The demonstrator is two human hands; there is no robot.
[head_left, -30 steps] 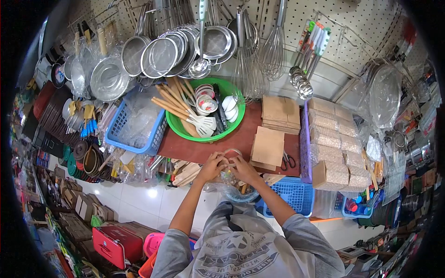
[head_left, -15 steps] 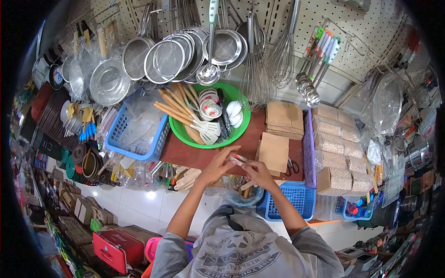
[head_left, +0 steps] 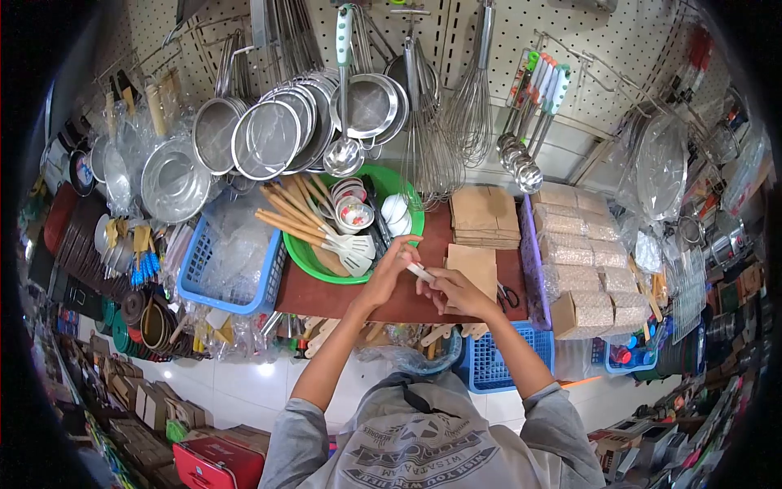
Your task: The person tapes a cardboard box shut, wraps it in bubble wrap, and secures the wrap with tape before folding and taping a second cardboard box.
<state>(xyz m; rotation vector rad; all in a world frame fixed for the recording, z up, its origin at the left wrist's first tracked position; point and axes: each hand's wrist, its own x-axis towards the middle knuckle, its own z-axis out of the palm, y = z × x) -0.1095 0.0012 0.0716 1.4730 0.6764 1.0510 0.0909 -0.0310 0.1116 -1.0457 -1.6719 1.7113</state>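
Both hands are raised over the front of the reddish-brown table [head_left: 314, 300]. A small white object [head_left: 420, 272] is between them, too small to identify. My left hand [head_left: 393, 273] has its fingers closed around one end of it. The fingers of my right hand [head_left: 456, 289] pinch the other end. Just left of my left hand is a green basin [head_left: 295, 259] with wooden-handled spatulas [head_left: 292, 226], small bowls [head_left: 353, 214] and white cups [head_left: 397, 213]. Brown paper pieces [head_left: 472, 266] lie behind my right hand, beside black-handled scissors [head_left: 508, 297].
Strainers [head_left: 265, 140], a ladle [head_left: 343, 156] and whisks [head_left: 468, 122] hang above the table. A blue basket [head_left: 273, 285] stands left, another blue basket [head_left: 509, 359] below right. Bubble-wrapped boxes [head_left: 580, 314] are stacked at the right. A red case [head_left: 218, 464] is at lower left.
The view has shifted, so the table items appear lower and slightly left. My right hand has turned, its fingers now lower around the small white object. Both hands stay close together.
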